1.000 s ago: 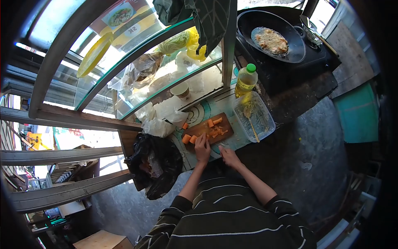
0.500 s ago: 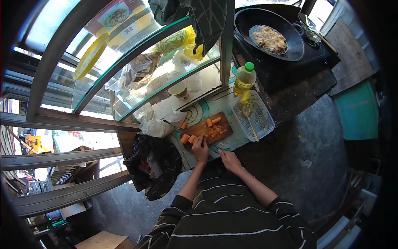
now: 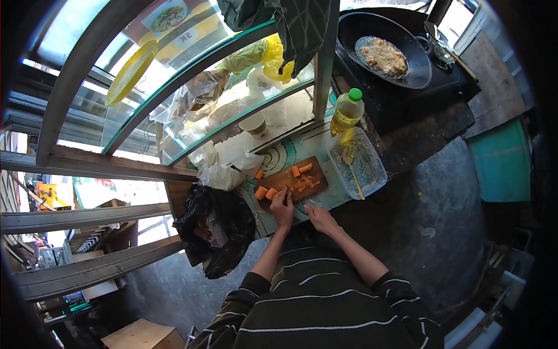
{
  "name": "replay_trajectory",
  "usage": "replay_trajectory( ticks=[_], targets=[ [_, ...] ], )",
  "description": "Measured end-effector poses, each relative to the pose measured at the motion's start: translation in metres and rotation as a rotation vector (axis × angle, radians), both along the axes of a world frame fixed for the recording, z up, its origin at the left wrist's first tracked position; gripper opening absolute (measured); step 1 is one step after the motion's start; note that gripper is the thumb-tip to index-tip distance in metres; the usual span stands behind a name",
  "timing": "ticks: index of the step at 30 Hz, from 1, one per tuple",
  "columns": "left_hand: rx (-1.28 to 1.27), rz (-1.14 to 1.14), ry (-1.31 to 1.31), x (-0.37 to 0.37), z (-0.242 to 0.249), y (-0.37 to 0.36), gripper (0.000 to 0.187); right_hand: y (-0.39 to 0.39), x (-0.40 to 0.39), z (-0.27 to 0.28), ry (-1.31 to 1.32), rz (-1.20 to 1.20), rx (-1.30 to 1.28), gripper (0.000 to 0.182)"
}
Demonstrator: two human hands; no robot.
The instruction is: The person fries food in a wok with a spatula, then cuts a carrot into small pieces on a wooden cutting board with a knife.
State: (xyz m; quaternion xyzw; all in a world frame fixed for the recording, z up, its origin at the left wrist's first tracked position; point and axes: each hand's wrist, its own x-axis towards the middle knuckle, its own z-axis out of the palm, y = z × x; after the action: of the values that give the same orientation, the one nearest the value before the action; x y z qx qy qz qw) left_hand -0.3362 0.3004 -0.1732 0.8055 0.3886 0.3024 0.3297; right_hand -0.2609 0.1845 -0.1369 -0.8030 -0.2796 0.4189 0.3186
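A brown wooden cutting board lies on the patterned counter, with carrot chunks at its left end and smaller cut carrot pieces toward the right. My left hand is at the board's near edge, its fingertips closed together on a carrot piece that they mostly hide. Just to the right, my right hand is curled closed around what looks like a knife handle. The blade hardly shows between the hands.
Right of the board stands a clear plastic tub with a wooden-handled brush, beside an oil bottle. Food fries in a wok on the stove. A black plastic bag and white bags sit left; glass panes rise behind.
The view has shifted slightly, so the counter and stove appear a little further right and lower. Both hands keep nearly the same places at the board, the right one a touch further left.
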Motion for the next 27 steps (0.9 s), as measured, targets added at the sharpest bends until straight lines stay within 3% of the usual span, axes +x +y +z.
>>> replay_trajectory(
  ticks=[16, 18, 21, 25, 27],
  targets=[
    [-0.003, -0.074, 0.053, -0.001, 0.006, 0.002, 0.023, -0.015, 0.001, -0.045, 0.039, -0.008, -0.023, 0.056],
    [0.032, -0.094, 0.046, -0.002, 0.006, 0.002, 0.022, -0.024, -0.002, -0.042, 0.627, -0.293, -0.141, 0.052],
    [0.049, -0.124, 0.038, -0.002, 0.007, 0.002, 0.022, -0.023, -0.001, -0.032, 0.810, -0.357, -0.090, 0.048],
    [-0.027, -0.091, 0.035, -0.002, 0.010, -0.002, 0.022, -0.019, -0.009, -0.015, 0.568, -0.321, -0.083, 0.050],
    [-0.020, -0.093, 0.044, -0.002, 0.009, -0.003, 0.022, -0.018, -0.016, -0.017, 0.312, -0.255, 0.123, 0.048]
  ],
)
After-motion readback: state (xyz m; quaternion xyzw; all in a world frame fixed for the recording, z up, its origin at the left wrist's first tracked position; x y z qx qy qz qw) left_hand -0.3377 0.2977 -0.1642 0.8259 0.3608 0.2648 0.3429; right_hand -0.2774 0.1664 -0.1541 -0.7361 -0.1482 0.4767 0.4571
